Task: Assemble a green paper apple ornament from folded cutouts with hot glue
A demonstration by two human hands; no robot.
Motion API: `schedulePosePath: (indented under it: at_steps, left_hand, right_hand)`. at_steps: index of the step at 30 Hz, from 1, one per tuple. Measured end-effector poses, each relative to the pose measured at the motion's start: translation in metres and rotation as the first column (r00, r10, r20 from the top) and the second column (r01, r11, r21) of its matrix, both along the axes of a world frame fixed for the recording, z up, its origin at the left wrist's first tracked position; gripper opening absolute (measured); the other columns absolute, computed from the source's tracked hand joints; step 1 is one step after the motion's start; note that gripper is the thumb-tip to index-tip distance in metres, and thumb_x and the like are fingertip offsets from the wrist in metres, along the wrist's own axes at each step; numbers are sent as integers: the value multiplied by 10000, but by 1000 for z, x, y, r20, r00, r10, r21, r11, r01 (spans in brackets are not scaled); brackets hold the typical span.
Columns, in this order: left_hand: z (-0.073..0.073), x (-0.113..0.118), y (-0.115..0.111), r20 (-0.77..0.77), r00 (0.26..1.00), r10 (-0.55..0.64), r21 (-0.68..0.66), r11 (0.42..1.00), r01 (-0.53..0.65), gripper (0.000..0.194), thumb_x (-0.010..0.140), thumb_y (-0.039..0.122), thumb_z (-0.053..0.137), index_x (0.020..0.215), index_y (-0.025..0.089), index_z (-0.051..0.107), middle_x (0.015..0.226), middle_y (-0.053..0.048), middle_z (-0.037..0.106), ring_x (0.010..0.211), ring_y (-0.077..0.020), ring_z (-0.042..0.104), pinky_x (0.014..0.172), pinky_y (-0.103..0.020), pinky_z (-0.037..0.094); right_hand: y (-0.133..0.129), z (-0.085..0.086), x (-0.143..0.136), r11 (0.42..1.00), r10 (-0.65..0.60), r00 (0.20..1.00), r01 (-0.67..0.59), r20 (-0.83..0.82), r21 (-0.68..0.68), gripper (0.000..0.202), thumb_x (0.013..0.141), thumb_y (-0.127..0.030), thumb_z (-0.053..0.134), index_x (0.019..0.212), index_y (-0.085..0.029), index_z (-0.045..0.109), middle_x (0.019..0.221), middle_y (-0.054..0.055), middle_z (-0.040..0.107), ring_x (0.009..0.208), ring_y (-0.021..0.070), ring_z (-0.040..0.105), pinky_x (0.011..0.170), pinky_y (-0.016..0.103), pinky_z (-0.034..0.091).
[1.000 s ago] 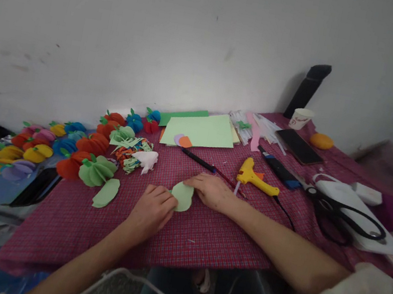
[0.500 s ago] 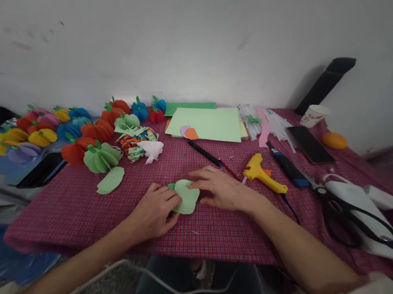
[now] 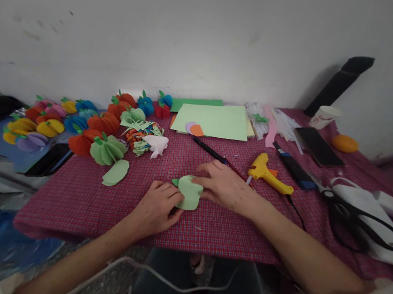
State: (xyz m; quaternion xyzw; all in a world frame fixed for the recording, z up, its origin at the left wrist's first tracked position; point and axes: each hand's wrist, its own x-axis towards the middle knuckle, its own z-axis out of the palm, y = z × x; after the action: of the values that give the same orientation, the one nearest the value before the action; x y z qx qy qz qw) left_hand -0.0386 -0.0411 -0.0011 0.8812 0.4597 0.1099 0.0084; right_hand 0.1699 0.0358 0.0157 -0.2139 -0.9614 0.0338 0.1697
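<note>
**Head view: two hands on a pale green cutout (image 3: 190, 194)**

The cutout lies at the near middle of the tabletop (image 3: 188, 239), which is covered in red checked cloth, with the left hand (image 3: 156, 207) and right hand (image 3: 223, 185) on either side of it. The left fingers (image 3: 170, 191) grasp its left edge, thumb on the near side. The right fingers (image 3: 207, 182) are bent, touching its upper right edge; whether they pinch it, I cannot tell. A small green leaf (image 3: 175, 182) shows at its upper left, just beyond the left fingers.

To the left, a pale green pumpkin (image 3: 108, 150) of paper stands just behind some loose pieces (image 3: 116, 173) of the same colour. Orange pumpkins (image 3: 104, 122) are behind it, and paper scraps (image 3: 139, 139) lie near, with a white wad (image 3: 158, 146) at their right.

Beyond the hands lie a pen (image 3: 208, 148) and green sheets (image 3: 216, 120). Right of the right hand are a yellow glue gun (image 3: 270, 175), then black scissors (image 3: 367, 215). Farther back are a phone (image 3: 319, 146) and a cup (image 3: 324, 118).
</note>
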Motion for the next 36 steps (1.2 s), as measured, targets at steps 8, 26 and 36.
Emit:
schedulePosePath:
  at_steps: [8,26,36]
  left_hand:
    - [-5,-4,0,14,1000,-5,4,1000,5,120,814,257,474,879,185,546,911,-44,615,888,-201,508,783,-365,317]
    - [-7,-6,-1,-21,999,-26,-8,1000,26,174,862,256,406,902,184,559,932,-37,612,908,-194,503,796,-369,320]
    - [-4,-5,-3,11,1000,-16,-54,998,17,162,835,255,433,899,177,559,940,-50,604,920,-205,494,811,-374,318]
  right_hand:
    - [1,-10,-5,997,-7,992,-3,127,75,149,838,-197,498,840,-179,646,855,66,584,855,207,454,708,337,345]
    - [18,-25,-2,877,302,950,-310,-81,-366,141,816,-271,550,892,-190,637,907,27,658,871,149,555,800,290,388]
    - [15,-22,-2,875,282,954,-297,-96,-382,149,839,-228,512,873,-183,650,922,36,657,878,142,557,811,286,390]
